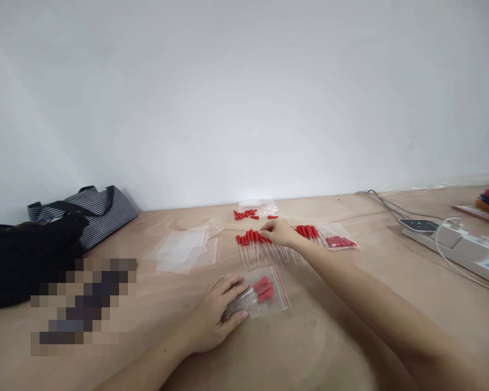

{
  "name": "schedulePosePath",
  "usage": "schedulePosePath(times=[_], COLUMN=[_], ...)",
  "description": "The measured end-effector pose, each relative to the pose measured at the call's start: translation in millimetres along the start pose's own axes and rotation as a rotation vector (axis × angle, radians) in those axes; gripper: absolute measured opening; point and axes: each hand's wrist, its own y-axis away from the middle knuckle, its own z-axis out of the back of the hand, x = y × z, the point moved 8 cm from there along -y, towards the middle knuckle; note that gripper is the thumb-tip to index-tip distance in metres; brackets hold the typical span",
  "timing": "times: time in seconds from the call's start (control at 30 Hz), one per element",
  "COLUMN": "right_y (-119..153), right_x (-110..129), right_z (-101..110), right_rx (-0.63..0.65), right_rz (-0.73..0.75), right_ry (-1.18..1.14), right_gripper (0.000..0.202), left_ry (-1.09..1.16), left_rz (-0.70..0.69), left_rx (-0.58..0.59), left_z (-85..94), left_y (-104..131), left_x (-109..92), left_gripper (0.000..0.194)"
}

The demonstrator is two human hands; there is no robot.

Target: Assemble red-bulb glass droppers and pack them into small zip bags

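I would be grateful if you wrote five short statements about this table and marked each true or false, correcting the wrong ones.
1. The left hand lies partly over a clear bag with red tops showing at it. True.
2. The right hand is touching the power strip. False: it is at the row of red-topped droppers.
3. A striped bag stands on the left side of the table. True.
4. The loose red caps lie beside the striped bag. False: they lie beyond the row of red-topped droppers, towards the wall.
5. A filled bag lies to the right of that row. True.
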Motion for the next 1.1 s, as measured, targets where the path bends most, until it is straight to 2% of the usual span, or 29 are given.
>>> schedulePosePath(times=[0.13,0.23,0.47,0.6,0.7,0.8,0.9,1.0,1.1], right_y=[-22.0,-27.1,-27.7,-21.3,-4.1,25.5,58.5,84.6,99.7], right_x=[-3.3,-10.2,-21.3,-23.2,-29.6,-40.7,-52.6,-60.6,-62.5], right_z=[-26.0,-35.0,-33.2,-18.3,4.4,30.1,46.1,47.9,37.0], right_rx=[-0.017,-0.039,-0.112,-0.165,-0.228,-0.305,-0.356,-0.392,-0.377], right_rz=[-0.051,-0.104,-0.206,-0.220,-0.232,-0.223,-0.199,-0.185,-0.232], right_ry=[0.069,0.091,-0.006,-0.164,-0.312,-0.443,-0.560,-0.744,-0.810], right_gripper=[0.012,0.011,0.006,0.006,0.014,0.023,0.027,0.035,0.036], left_ry=[0.032,0.032,0.046,0.056,0.061,0.058,0.049,0.056,0.061], left_rz=[-0.007,0.010,0.037,0.064,0.058,0.049,0.048,0.060,0.077], left_rx=[-0.010,0.007,0.039,0.045,0.041,0.034,0.031,0.034,0.051], left_z=[1.6,1.8,-0.1,-3.3,-3.8,-3.4,-3.1,-3.2,-4.4], left_y=[1.5,1.7,1.7,2.5,3.2,3.1,2.3,1.8,2.1], left_x=[-0.7,-1.0,0.2,5.4,6.5,6.1,5.3,5.2,6.2], left_gripper=[0.042,0.043,0.045,0.046,0.046,0.046,0.046,0.045,0.046])
